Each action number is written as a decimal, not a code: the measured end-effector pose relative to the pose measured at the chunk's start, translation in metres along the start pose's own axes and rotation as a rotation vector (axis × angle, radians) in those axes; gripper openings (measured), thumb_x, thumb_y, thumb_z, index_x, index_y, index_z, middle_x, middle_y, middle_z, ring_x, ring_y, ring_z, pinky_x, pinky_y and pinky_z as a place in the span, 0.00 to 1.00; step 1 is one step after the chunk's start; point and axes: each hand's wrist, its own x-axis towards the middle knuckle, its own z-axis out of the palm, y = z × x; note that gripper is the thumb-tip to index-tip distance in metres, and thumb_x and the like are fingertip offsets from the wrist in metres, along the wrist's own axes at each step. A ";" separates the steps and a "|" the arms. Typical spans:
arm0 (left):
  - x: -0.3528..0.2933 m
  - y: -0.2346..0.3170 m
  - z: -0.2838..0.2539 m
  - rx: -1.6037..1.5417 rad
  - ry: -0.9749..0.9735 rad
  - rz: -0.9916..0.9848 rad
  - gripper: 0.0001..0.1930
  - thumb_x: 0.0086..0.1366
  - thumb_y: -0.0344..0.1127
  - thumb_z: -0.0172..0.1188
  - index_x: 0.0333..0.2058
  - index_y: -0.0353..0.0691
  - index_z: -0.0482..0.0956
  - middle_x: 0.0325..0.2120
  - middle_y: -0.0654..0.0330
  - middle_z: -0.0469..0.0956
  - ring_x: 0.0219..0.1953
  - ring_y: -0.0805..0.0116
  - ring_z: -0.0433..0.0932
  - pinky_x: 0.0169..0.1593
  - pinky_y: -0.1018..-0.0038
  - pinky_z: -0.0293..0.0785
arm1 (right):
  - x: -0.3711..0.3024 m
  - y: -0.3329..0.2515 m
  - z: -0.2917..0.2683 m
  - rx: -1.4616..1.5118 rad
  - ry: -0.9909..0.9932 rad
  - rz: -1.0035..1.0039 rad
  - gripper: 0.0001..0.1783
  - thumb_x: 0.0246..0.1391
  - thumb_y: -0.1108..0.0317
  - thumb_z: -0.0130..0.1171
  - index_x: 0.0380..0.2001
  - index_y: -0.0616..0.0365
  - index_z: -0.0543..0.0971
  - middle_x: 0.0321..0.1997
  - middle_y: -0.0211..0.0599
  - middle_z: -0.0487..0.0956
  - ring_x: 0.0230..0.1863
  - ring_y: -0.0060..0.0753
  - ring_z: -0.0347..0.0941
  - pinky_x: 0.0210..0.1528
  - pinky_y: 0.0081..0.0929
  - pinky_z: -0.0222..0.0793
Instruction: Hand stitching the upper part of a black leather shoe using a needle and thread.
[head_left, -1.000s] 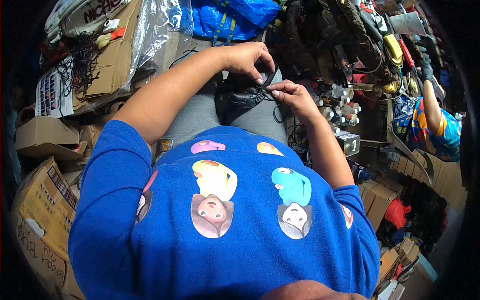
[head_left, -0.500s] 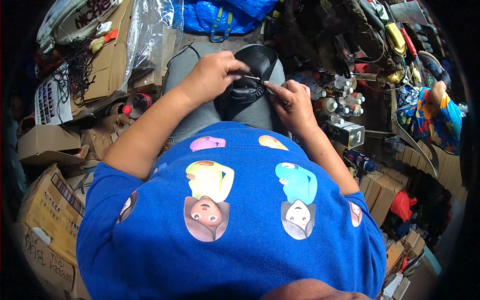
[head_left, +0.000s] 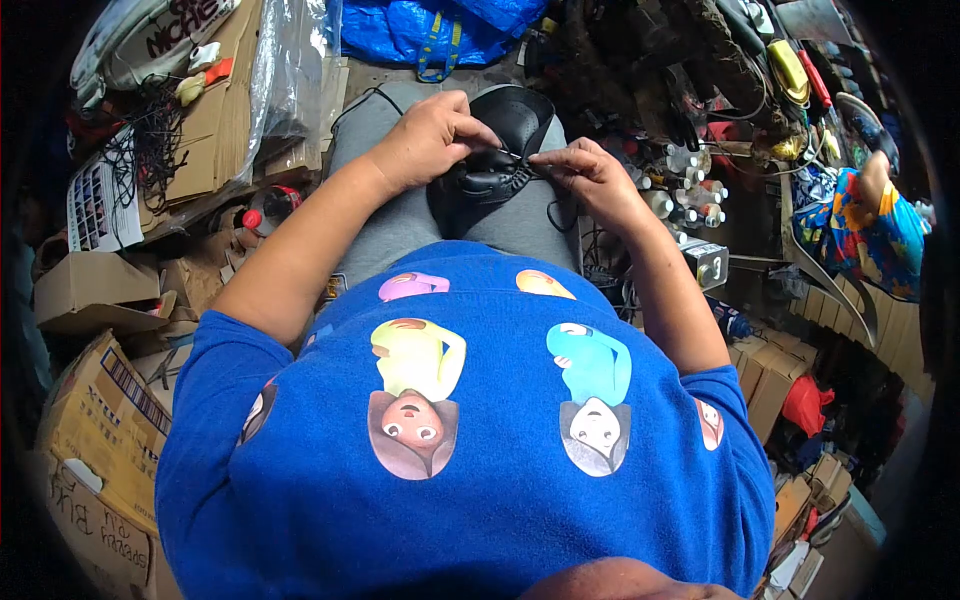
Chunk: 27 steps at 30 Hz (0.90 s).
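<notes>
A black shoe (head_left: 490, 183) lies across my grey-trousered lap, its padded opening (head_left: 518, 115) facing away from me. My left hand (head_left: 436, 138) is closed in a pinch over the shoe's left side, on a thin pale needle-like rod (head_left: 512, 155) that is very small here. My right hand (head_left: 592, 175) is also closed, thumb and forefinger together at the shoe's right edge by the gathered lacing. What its fingertips grip is hidden. A loop of black cord (head_left: 556, 216) hangs under that hand against my right thigh.
Several plastic bottles (head_left: 685, 195) and a metal can (head_left: 708, 264) stand to my right. Cardboard sheets (head_left: 215, 130) and boxes (head_left: 95, 290) crowd my left. A blue bag (head_left: 430, 35) lies beyond my knees. Another person's patterned clothing (head_left: 870, 235) shows at the far right.
My right hand has shifted slightly right and up, its fingers straighter. The black cord loop now shows beneath it. My left hand has moved slightly toward the rod, still pinched.
</notes>
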 end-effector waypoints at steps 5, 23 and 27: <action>0.001 -0.001 0.001 0.000 -0.011 -0.015 0.13 0.49 0.25 0.61 0.34 0.50 0.83 0.22 0.63 0.65 0.28 0.69 0.67 0.34 0.76 0.66 | 0.007 -0.001 -0.005 -0.016 -0.055 0.035 0.19 0.45 0.79 0.53 0.39 0.47 0.82 0.31 0.31 0.68 0.36 0.26 0.66 0.41 0.19 0.63; 0.015 -0.007 0.006 -0.183 -0.134 -0.079 0.13 0.48 0.22 0.58 0.32 0.45 0.83 0.24 0.62 0.68 0.30 0.69 0.70 0.36 0.76 0.68 | 0.014 0.018 -0.006 0.188 -0.171 0.049 0.18 0.47 0.80 0.55 0.42 0.52 0.80 0.30 0.24 0.68 0.35 0.17 0.65 0.41 0.15 0.62; 0.025 -0.006 0.001 -0.159 -0.224 -0.064 0.14 0.47 0.19 0.56 0.31 0.44 0.83 0.24 0.61 0.69 0.30 0.69 0.72 0.36 0.76 0.69 | 0.018 0.015 -0.006 0.185 -0.176 0.030 0.18 0.46 0.80 0.55 0.42 0.52 0.81 0.29 0.24 0.68 0.33 0.18 0.64 0.40 0.16 0.62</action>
